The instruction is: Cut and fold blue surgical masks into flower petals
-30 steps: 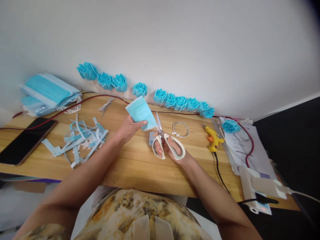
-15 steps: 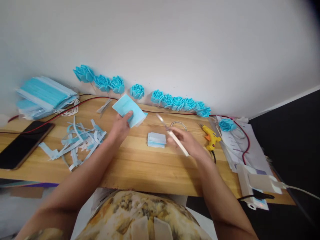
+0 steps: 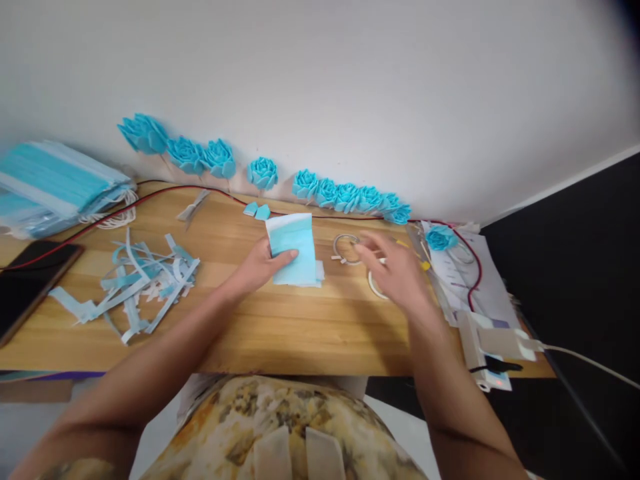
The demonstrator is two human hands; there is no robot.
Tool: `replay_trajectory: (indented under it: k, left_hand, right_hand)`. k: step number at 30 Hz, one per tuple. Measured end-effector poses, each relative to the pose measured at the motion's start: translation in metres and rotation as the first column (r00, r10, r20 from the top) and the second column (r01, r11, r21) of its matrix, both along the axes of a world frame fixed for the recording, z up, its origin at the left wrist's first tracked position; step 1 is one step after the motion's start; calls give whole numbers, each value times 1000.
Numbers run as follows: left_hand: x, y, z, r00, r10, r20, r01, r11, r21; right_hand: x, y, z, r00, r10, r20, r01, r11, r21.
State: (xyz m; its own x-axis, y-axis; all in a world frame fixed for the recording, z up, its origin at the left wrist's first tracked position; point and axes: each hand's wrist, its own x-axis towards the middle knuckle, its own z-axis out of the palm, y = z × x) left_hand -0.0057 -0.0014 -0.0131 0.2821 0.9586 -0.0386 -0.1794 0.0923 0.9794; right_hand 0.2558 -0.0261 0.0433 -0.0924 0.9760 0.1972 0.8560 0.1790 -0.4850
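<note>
My left hand [image 3: 257,267] grips a light-blue sheet of mask fabric [image 3: 294,237], thumb on its front and fingers behind. The sheet hangs over the small stack of pale-blue pieces [image 3: 320,270], and only the stack's edge shows. My right hand [image 3: 397,270] is over the table at the right with thumb and forefinger apart, slightly blurred, holding nothing that I can see. A curved white loop [image 3: 375,283], perhaps a handle, shows under it. Just left of its fingertips lies a thin metal ring [image 3: 346,248]. Two small blue petal-shaped pieces [image 3: 257,211] lie behind the sheet.
Several blue fabric flowers [image 3: 263,173] line the wall. Cut strips [image 3: 145,287], a phone [image 3: 35,280] and a pile of masks [image 3: 55,180] are at the left. At the right are a partly hidden yellow glue gun [image 3: 425,265], papers [image 3: 480,287] and a power strip [image 3: 483,350].
My left hand has brought the blue sheet right and down over the small stack. The long white-handled tool has left my right hand's grasp. The view has shifted slightly right.
</note>
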Motion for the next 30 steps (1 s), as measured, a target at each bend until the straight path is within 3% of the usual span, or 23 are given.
replay_trajectory:
  k: [2,3,6,9,16,22,27,30]
  left_hand:
    - [3,-4,-1,997,-47,-59,50,998,47]
    - [4,-5,-3,994,-65,-87,71,995,67]
    - [8,-7,-7,979,-98,-178,118,987,106]
    - [8,-4,-8,975,-79,-209,107,986,127]
    - [0,2,1,968,161,-194,-139,983,118]
    - [1,0,4,953,186,-238,-128,962,242]
    - [3,-3,6,929,229,-290,-86,897,434]
    - [1,-1,6,936,228,-266,-89,889,450]
  right_hand:
    - [-32,11,-5,921,197,-336,-249,961,-118]
    - [-45,16,-10,860,229,-456,-328,933,-150]
    - [-70,28,-31,753,114,-647,-253,959,-125]
    - [-77,28,-46,763,93,-639,-159,986,-45]
    - [-75,17,-51,828,131,-545,-166,986,-15]
    - [-80,15,-53,832,193,-519,-233,972,-12]
    - [-84,13,-54,860,249,-446,-272,962,13]
    - [-86,11,-54,848,262,-460,-298,954,-7]
